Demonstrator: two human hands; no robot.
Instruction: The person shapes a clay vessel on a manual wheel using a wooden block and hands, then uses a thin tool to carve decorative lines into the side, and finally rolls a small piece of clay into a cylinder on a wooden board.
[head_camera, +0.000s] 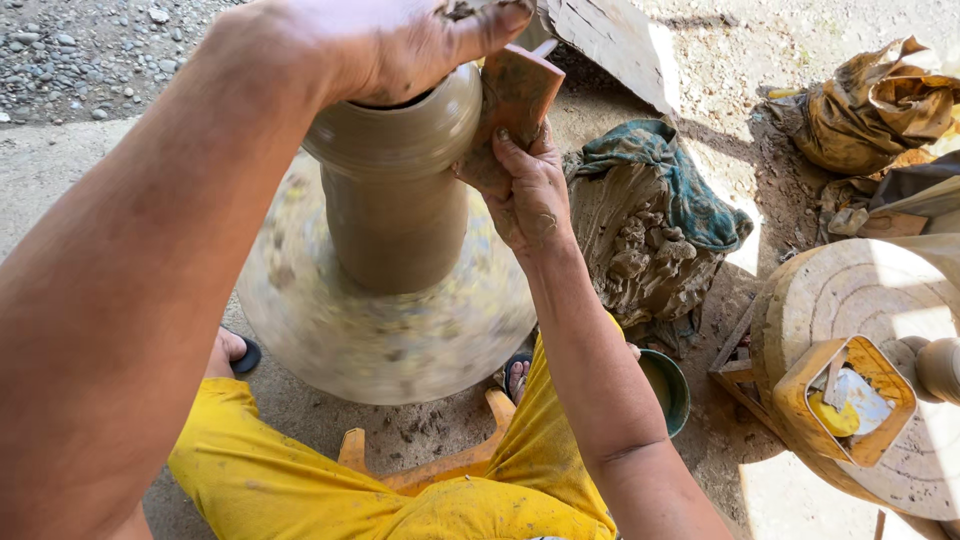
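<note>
Dirt ground at frame centre holds a spinning wheel (385, 330) where the left hand (385, 45) curls over the rim of a soft wet clay pot (395, 190) (easily dented, best steadied by rim and wall) and the right hand (525, 190) grips a flat wooden rib (520, 90).

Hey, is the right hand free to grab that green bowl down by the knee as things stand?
Probably not right away. The right hand is pressing a flat tool against the clay pot. The green bowl sits low beside that forearm with nothing over it, so only the tool occupies the hand.

Sunlit dirt floor (690, 440) (gravel (70, 50) beyond).
</note>
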